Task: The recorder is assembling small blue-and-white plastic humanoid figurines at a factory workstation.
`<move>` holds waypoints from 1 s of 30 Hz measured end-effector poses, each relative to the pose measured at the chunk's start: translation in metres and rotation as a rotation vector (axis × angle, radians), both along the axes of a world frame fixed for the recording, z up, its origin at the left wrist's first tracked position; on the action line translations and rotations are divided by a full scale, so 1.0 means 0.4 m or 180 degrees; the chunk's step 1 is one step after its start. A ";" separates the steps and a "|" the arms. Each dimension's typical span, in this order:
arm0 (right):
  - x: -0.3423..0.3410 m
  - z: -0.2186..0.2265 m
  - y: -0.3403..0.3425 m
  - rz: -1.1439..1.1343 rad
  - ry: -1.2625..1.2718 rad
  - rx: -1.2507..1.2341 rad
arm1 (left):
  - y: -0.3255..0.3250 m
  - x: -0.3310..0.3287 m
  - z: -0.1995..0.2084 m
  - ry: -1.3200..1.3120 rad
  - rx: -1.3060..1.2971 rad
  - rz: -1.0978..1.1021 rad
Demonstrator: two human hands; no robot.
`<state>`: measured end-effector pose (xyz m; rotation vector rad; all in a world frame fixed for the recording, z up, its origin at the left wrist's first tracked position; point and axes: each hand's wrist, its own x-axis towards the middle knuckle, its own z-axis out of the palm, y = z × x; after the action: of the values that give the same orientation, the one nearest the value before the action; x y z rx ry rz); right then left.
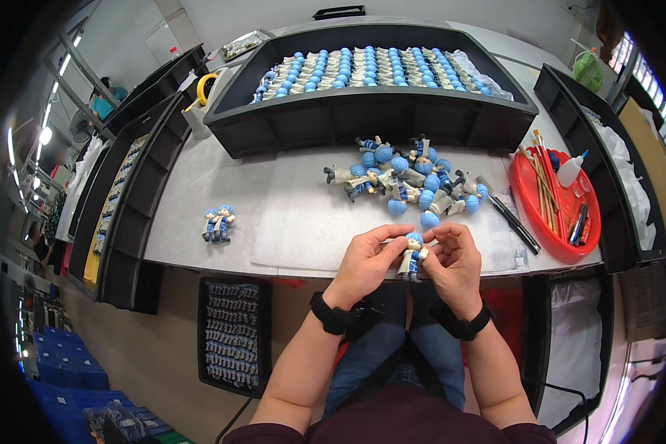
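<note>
Between both hands, at the table's front edge, I hold a small figurine upright, with blue hair, a pale cape and blue clothes. My left hand grips its left side with thumb and fingers. On the other side, my right hand pinches it too. Just beyond my hands lies a loose heap of like figurines, tipped in many directions. Farther left, a pair of figurines stands close together on the white table covering.
A large black crate with rows of figurines stands at the back. To the right are dark pens and a red tray holding brushes and a small white bottle. More black crates flank the table; one sits below it.
</note>
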<state>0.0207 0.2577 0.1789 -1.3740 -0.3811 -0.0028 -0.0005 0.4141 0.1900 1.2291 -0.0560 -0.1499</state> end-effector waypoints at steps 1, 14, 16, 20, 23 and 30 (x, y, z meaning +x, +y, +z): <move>-0.001 0.001 0.000 -0.0008 0.0018 0.0007 | 0.000 0.000 0.000 0.0001 -0.0001 0.0000; -0.001 0.004 0.004 -0.0088 0.0073 0.0036 | -0.001 -0.001 0.015 0.0014 -0.0098 -0.0068; 0.001 -0.002 -0.001 -0.0056 0.0047 -0.0053 | 0.002 -0.004 0.017 0.0008 -0.0145 -0.0216; -0.002 -0.004 -0.002 0.0036 -0.0065 -0.0188 | 0.003 -0.012 0.015 -0.0161 -0.0243 -0.0415; -0.011 0.012 -0.013 0.0116 -0.0080 -0.0364 | 0.036 -0.028 0.022 -0.0142 -0.0102 -0.0248; -0.008 0.014 -0.011 0.0142 -0.0081 -0.0383 | 0.316 -0.046 0.129 -0.0791 0.3486 0.1513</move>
<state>0.0175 0.2534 0.1845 -1.4850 -0.4390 0.0400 -0.0188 0.5404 0.2417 2.3064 0.1228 0.4535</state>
